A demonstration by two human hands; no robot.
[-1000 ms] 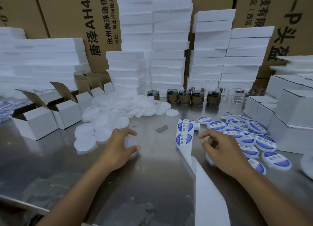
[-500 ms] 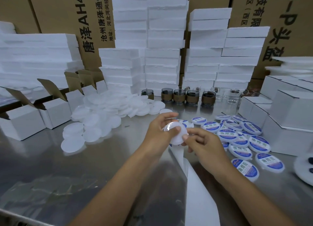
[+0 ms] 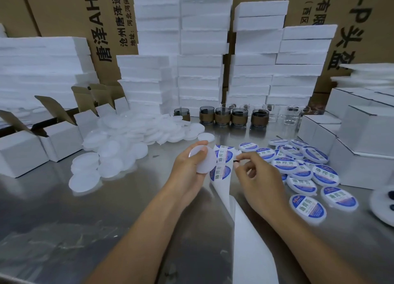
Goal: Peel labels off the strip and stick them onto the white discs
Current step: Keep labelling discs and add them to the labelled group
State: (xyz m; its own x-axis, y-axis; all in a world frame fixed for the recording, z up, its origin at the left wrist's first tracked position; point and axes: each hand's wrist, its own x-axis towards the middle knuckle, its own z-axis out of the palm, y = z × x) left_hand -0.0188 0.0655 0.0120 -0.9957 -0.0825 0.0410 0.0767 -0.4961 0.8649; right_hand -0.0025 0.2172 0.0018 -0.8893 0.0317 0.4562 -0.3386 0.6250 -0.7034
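My left hand (image 3: 187,166) holds one blank white disc (image 3: 205,162) upright above the table, thumb across its face. Just right of it lies the label strip (image 3: 221,173), white backing with round blue-and-white labels, running toward me along the metal table. My right hand (image 3: 255,177) is at the strip's right edge, thumb and forefinger pinched together near a label's rim; whether the label is lifted I cannot tell. A heap of blank white discs (image 3: 132,138) lies to the left. Several labelled discs (image 3: 302,185) are spread out to the right.
Open white cartons (image 3: 61,136) stand at the left, closed white boxes (image 3: 362,147) at the right. Dark glass jars (image 3: 238,116) line the back before stacked white foam slabs (image 3: 200,60) and brown cardboard boxes. The steel table (image 3: 85,230) extends toward me.
My left hand picked a blank disc from the table at the left and carried it to the strip. My right hand shifted slightly to the strip's right edge.
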